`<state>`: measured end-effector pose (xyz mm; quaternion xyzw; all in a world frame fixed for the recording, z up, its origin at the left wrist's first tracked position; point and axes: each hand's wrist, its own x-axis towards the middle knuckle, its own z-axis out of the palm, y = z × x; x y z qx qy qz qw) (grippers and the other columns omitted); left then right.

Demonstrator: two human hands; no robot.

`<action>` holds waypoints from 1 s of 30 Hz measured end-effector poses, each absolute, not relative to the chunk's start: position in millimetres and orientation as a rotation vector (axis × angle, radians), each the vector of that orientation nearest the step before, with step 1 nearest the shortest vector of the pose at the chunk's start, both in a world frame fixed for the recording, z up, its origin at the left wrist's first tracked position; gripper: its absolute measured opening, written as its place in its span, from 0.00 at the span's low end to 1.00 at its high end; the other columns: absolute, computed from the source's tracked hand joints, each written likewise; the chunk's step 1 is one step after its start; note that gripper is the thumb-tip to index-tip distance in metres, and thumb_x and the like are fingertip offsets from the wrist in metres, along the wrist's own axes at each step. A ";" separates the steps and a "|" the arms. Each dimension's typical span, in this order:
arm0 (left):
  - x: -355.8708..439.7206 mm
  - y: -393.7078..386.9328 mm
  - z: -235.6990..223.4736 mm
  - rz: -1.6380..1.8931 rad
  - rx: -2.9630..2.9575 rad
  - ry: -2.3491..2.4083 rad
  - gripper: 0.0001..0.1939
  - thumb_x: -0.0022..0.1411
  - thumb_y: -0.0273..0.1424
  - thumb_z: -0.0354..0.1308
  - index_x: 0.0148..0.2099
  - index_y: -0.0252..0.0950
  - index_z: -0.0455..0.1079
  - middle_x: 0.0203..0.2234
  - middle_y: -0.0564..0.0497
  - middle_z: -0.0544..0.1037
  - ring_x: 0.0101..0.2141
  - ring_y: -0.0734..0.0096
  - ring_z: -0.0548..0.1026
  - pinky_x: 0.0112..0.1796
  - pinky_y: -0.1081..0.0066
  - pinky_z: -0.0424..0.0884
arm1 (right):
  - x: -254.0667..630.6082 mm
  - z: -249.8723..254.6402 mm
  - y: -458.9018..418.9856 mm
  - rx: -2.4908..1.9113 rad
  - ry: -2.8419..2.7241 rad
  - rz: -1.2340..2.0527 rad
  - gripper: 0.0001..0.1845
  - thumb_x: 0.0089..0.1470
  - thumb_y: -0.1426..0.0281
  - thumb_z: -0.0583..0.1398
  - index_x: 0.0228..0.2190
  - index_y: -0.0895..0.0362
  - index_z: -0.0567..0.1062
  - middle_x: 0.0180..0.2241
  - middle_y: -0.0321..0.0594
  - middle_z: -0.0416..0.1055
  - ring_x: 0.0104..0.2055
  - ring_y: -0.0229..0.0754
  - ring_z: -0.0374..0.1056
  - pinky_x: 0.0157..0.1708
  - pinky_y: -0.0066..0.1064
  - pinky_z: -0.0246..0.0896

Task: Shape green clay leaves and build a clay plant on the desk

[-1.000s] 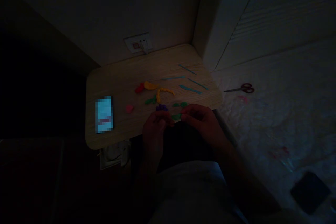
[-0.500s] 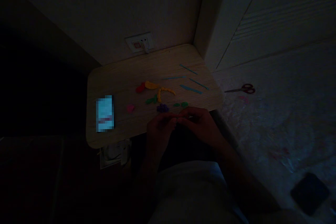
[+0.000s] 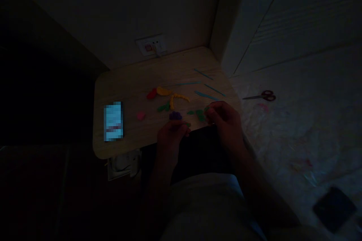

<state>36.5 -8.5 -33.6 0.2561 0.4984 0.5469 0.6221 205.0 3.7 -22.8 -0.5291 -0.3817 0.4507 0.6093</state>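
My left hand (image 3: 172, 132) is closed at the table's near edge, pinching a small bit of green modelling clay (image 3: 188, 124) at its fingertips. To its right my right hand (image 3: 225, 119) is also closed, with another small green clay piece (image 3: 207, 109) between thumb and fingers. Just left of the right fingertips lie green clay lumps (image 3: 200, 115), with a smaller green piece (image 3: 190, 113) beside them. A purple clay cluster (image 3: 175, 115) sits beyond my left fingers. Farther off are a curved orange clay strip (image 3: 180, 97), an orange piece (image 3: 163, 91), red clay (image 3: 152, 93) and green clay (image 3: 163, 107).
The room is dim. On the wooden table (image 3: 127, 83) are a lit phone (image 3: 113, 122), a pink clay lump (image 3: 140, 115) and several blue modelling tools (image 3: 206, 95). Scissors (image 3: 261, 96) lie to the right of the table. A wall socket (image 3: 152, 45) is behind.
My hands, which met at the fingertips, have come apart. The right hand has moved right and away from me, to the green lumps; the left has stayed nearly in place.
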 end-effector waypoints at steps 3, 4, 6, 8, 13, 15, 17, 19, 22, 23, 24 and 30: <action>37.5 -9.2 -30.3 1.242 0.470 1.091 0.20 0.37 0.34 0.83 0.32 0.36 0.80 0.26 0.52 0.85 0.25 0.75 0.80 0.29 0.77 0.76 | 198.5 -20.7 -2.3 -1.199 -0.910 1.163 0.10 0.53 0.64 0.71 0.37 0.52 0.80 0.28 0.33 0.76 0.26 0.36 0.68 0.26 0.28 0.64; 37.8 -9.5 -29.4 1.240 0.446 1.074 0.21 0.37 0.33 0.84 0.32 0.36 0.80 0.26 0.53 0.84 0.26 0.75 0.81 0.30 0.78 0.76 | 196.9 -20.6 -3.9 -1.191 -0.918 1.178 0.10 0.54 0.64 0.71 0.38 0.52 0.81 0.28 0.33 0.75 0.26 0.37 0.69 0.27 0.29 0.64; 38.3 -10.3 -28.4 1.234 0.424 1.052 0.22 0.36 0.33 0.84 0.32 0.36 0.79 0.25 0.53 0.84 0.26 0.75 0.81 0.30 0.78 0.77 | 194.6 -20.9 -6.4 -1.176 -0.946 1.198 0.08 0.56 0.65 0.69 0.39 0.52 0.82 0.27 0.32 0.74 0.26 0.37 0.68 0.27 0.29 0.64; 38.9 -11.0 -28.5 1.250 0.430 1.035 0.22 0.36 0.32 0.84 0.33 0.37 0.80 0.26 0.54 0.84 0.26 0.75 0.81 0.30 0.78 0.77 | 192.8 -21.7 -8.1 -1.167 -0.985 1.212 0.05 0.58 0.65 0.67 0.36 0.52 0.82 0.26 0.33 0.73 0.25 0.36 0.67 0.26 0.29 0.62; 41.4 -14.3 -34.7 1.382 0.531 1.039 0.25 0.41 0.31 0.82 0.45 0.41 0.84 0.30 0.55 0.85 0.31 0.76 0.82 0.37 0.77 0.78 | 188.1 -23.9 -11.1 -1.208 -1.145 1.190 0.07 0.59 0.67 0.64 0.31 0.53 0.83 0.30 0.37 0.78 0.31 0.39 0.70 0.33 0.32 0.64; 42.2 -16.3 -38.4 1.427 0.579 1.101 0.21 0.43 0.31 0.82 0.42 0.40 0.84 0.33 0.54 0.86 0.33 0.75 0.82 0.38 0.77 0.77 | 186.3 -24.0 -12.0 -1.220 -1.172 1.186 0.05 0.58 0.67 0.66 0.31 0.53 0.83 0.32 0.37 0.79 0.35 0.42 0.73 0.39 0.34 0.66; 42.6 -18.4 -41.3 1.454 0.616 1.141 0.16 0.44 0.33 0.81 0.37 0.39 0.84 0.34 0.52 0.86 0.35 0.74 0.82 0.38 0.77 0.77 | 184.5 -23.6 -12.7 -1.213 -1.163 1.238 0.05 0.57 0.65 0.68 0.30 0.53 0.84 0.32 0.38 0.81 0.36 0.43 0.74 0.40 0.35 0.67; 42.3 -20.1 -43.0 1.465 0.648 1.148 0.16 0.45 0.34 0.81 0.36 0.39 0.83 0.33 0.53 0.85 0.34 0.74 0.81 0.38 0.76 0.76 | 182.7 -22.6 -13.1 -1.194 -1.131 1.296 0.06 0.55 0.63 0.69 0.30 0.53 0.83 0.31 0.38 0.81 0.36 0.43 0.74 0.39 0.35 0.67; 41.2 -21.6 -43.9 1.470 0.721 1.135 0.17 0.46 0.35 0.82 0.37 0.40 0.82 0.30 0.55 0.83 0.32 0.76 0.78 0.35 0.78 0.74 | 180.6 -20.0 -13.4 -1.173 -1.093 1.339 0.10 0.52 0.60 0.72 0.29 0.53 0.83 0.30 0.37 0.81 0.35 0.43 0.73 0.38 0.34 0.67; 40.6 -21.7 -43.9 1.472 0.753 1.122 0.17 0.46 0.35 0.82 0.37 0.41 0.82 0.30 0.55 0.82 0.32 0.76 0.78 0.35 0.78 0.74 | 180.4 -19.0 -13.5 -1.166 -1.082 1.354 0.12 0.51 0.58 0.73 0.29 0.53 0.83 0.30 0.37 0.80 0.34 0.43 0.72 0.37 0.34 0.66; 39.9 -21.8 -43.5 1.473 0.786 1.107 0.16 0.46 0.34 0.82 0.38 0.41 0.82 0.31 0.54 0.82 0.33 0.75 0.79 0.36 0.77 0.75 | 180.4 -17.8 -13.5 -1.159 -1.070 1.372 0.14 0.50 0.55 0.73 0.28 0.53 0.82 0.29 0.36 0.79 0.33 0.42 0.71 0.36 0.34 0.66; 32.9 -20.4 -34.6 1.413 0.982 1.003 0.14 0.48 0.34 0.80 0.39 0.42 0.85 0.34 0.52 0.81 0.37 0.70 0.79 0.41 0.73 0.76 | 183.9 -13.0 -13.4 -1.142 -1.049 1.470 0.20 0.50 0.51 0.73 0.24 0.54 0.80 0.23 0.33 0.70 0.27 0.37 0.62 0.30 0.31 0.59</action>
